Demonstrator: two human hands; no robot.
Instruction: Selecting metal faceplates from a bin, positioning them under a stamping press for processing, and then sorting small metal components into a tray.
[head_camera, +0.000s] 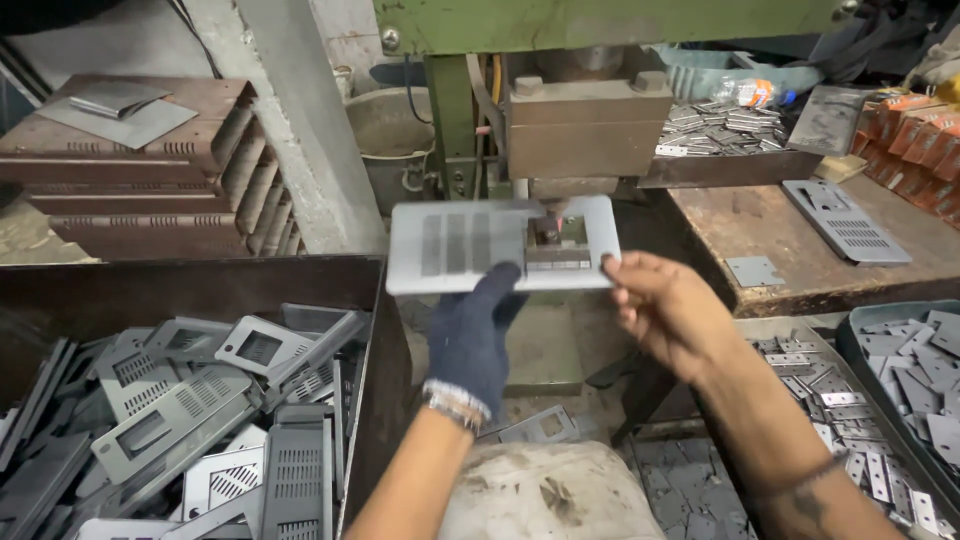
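Green press frame (600, 22) fills the top, its brown steel ram block (586, 122) hanging just above the die area. Left of it, a grey concrete pillar (290, 120), then a stack of brown louvred steel housings (150, 170) with loose grey sheets lying on top.

Lower left: dark steel bin (190, 290) heaped with grey punched panels (200, 420), each with a slotted vent and a square cutout, lying at all angles.

Right: rusty brown desk (760, 235) carrying 1 vented grey panel (845, 222) and 1 small flat square offcut (754, 271) near the front edge. Behind it, a tray of small stamped pieces (722, 125); orange boxes (915, 135) at the far right. Below the desk, 2 more trays of small grey stampings (900, 380).

Grey bucket (390, 140) stands behind the press column.

Work piece: grey rectangular sheet-metal panel (503, 245), rounded corners, 4 dark slot bands on its left half, square cutout on the right half sitting right under the ram with the die showing through it. Held flat and level.

Left hand (475, 335), dark blue knit glove, grip closed on the panel's near edge about mid-length, fingertips on top of the sheet.

Right hand (665, 310), bare, grip pinching the panel's right-hand near corner, thumb at the edge, other fingers curled below.

Pale cloth-covered lump (545, 490) sits at the bottom centre, between the forearms.
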